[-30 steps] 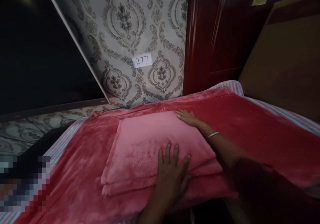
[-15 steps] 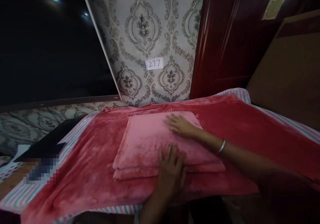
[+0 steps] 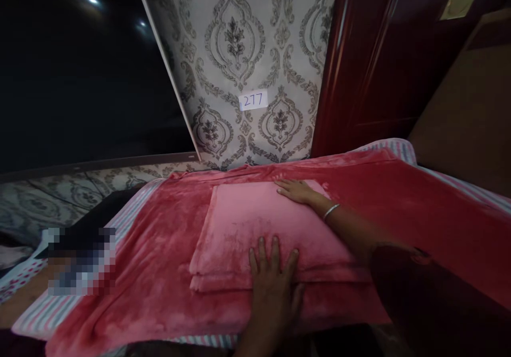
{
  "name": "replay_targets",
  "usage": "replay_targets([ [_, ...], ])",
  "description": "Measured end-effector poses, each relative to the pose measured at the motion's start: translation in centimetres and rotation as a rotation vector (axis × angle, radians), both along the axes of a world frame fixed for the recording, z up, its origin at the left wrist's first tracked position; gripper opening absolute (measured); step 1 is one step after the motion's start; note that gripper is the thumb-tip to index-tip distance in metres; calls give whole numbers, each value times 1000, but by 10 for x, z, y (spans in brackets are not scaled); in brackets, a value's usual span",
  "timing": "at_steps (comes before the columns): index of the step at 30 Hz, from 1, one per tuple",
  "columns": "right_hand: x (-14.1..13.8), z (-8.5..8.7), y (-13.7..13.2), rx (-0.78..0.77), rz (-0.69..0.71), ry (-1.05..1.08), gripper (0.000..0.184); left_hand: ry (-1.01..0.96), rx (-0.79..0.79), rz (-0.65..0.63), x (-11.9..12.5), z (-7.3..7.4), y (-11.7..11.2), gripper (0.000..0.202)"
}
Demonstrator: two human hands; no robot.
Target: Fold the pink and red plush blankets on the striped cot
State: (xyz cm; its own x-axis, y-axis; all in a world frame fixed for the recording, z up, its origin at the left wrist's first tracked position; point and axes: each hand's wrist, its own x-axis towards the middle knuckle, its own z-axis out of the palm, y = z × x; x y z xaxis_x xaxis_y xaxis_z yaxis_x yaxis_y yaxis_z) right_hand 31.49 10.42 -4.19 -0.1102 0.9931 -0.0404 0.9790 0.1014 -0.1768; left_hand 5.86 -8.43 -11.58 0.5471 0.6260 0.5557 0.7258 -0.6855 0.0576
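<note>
A folded pink plush blanket [image 3: 239, 224] lies flat, its layers showing along the near edge. My left hand [image 3: 273, 282] rests palm down over that near edge, with the fingers spread on the top layer. Toward the far right edge of the folded blanket, my right hand [image 3: 296, 191] lies flat with its fingers stretched out. A silver bracelet [image 3: 331, 211] circles the right wrist. Neither hand grips anything. Beneath the folded blanket, a larger red plush cloth [image 3: 159, 272] is spread out.
A striped cloth [image 3: 43, 314] shows around the red cloth's edges. Behind stand a patterned wall with a "277" paper label [image 3: 253, 100], a dark screen [image 3: 88, 80] on the left and a dark red door [image 3: 367, 69]. A brown panel [image 3: 467, 112] is at the right.
My right hand has slid a little toward the folded blanket's far edge. The fingers of my left hand are spread wider near the front edge. The view has shifted slightly.
</note>
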Motion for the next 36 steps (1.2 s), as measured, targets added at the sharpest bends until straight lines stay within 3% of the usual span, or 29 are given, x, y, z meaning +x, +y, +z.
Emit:
replay_targets([
  [5,-2,-4,-5,22,-9,9,64,-32,13,4,1,-1,-1,80],
  [8,-7,5,-7,6,-52,-13,63,-37,22,-2,1,1,-1,78],
  [11,-24,18,-13,95,-54,-36,63,-59,66,-11,-3,5,-1,73],
  [14,-57,25,-28,209,173,-37,61,-124,130,32,-15,10,2,67],
  [18,-107,18,-51,158,636,-35,57,-126,117,140,-34,9,6,67],
  [21,-126,9,-50,127,738,-44,59,-64,97,150,-41,1,6,74],
  [24,-123,5,-26,147,638,-67,61,-19,78,152,-42,-5,4,78],
  [31,-85,-9,41,9,168,-39,65,-37,42,144,-42,-3,1,79],
  [36,-80,-18,43,24,131,-30,66,-77,-9,129,-41,-4,0,77],
])
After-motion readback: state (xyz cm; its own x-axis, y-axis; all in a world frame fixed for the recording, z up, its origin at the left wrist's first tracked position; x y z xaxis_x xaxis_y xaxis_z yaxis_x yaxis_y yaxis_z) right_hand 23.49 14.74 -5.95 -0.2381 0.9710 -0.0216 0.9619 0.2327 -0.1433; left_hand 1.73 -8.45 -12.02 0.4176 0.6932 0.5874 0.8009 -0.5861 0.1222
